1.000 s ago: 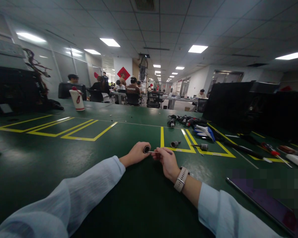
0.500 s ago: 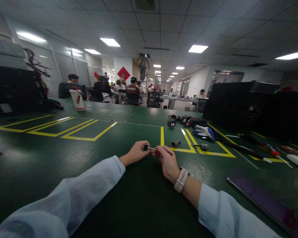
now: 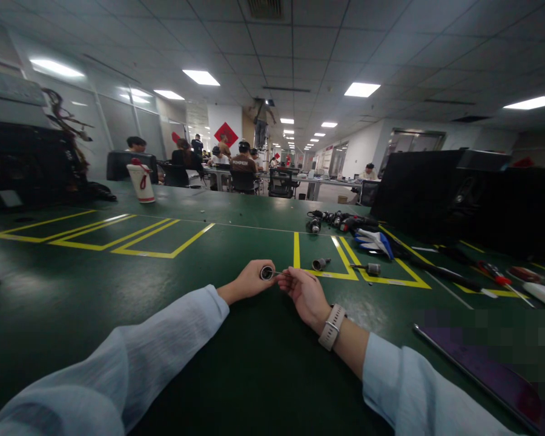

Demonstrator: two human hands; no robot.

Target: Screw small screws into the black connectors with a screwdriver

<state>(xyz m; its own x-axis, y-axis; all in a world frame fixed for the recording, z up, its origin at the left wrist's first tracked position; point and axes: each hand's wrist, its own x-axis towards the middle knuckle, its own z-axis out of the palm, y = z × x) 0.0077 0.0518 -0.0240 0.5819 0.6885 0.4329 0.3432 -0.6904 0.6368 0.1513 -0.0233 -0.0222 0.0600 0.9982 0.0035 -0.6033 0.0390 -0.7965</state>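
Above the green table [image 3: 186, 327], my left hand [image 3: 251, 280] is wrapped round a small round metal part [image 3: 266, 273], whose dark open end faces the camera. My right hand [image 3: 305, 295], with a watch at the wrist, pinches a thin metal rod [image 3: 279, 273]. The rod reaches across to the round part; whether its tip is inside cannot be made out. Just beyond my right hand lies a metal cylindrical part with a thin stem [image 3: 320, 264], and a similar part [image 3: 373, 269] lies to its right.
Blue-and-white gloves [image 3: 375, 242] and dark tools lie at the back right, near black equipment [image 3: 440, 200]. A red screwdriver [image 3: 495, 274] and a dark flat device [image 3: 481, 375] are at the right. A white cup [image 3: 142, 183] stands back left. Several people sit beyond the table.
The round part in my left hand has turned slightly, its open end showing more. My right hand has shifted a little and less of the rod shows.
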